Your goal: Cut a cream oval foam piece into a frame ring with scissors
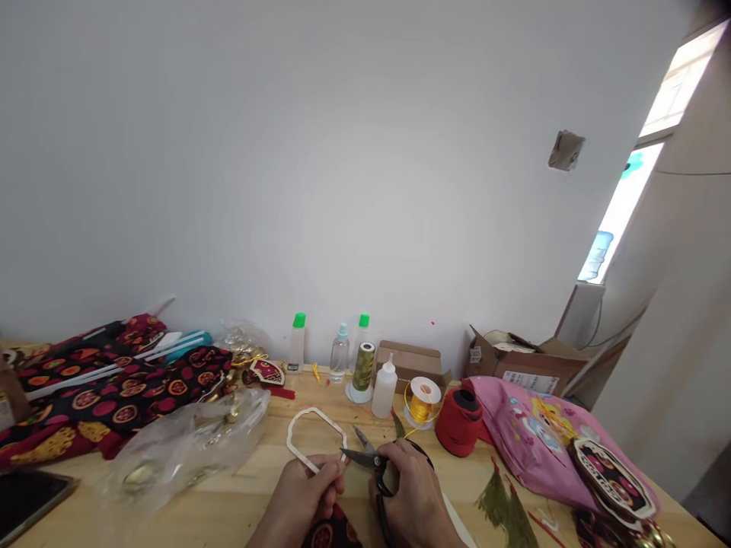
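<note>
My left hand (316,487) is closed on the lower edge of a white frame with a wavy outline (289,435), held up over the wooden table. In my right hand (412,487) is a pair of black-handled scissors (365,460); the blades are spread and point left, one tip close to the frame's right side. Whether that tip touches the frame I cannot tell. Dark patterned fabric (331,529) shows below my left hand. Just beyond the scissors stand a white squeeze bottle (384,390) and a spool of yellow cord (421,403).
A red thread cone (458,422), a pink bag (531,434) and green tassels (507,506) lie to the right. Behind are an olive thread spool (363,367) and glue bottles (297,346). Patterned fabric (142,403), a clear plastic bag (188,449) and a phone (31,498) occupy the left.
</note>
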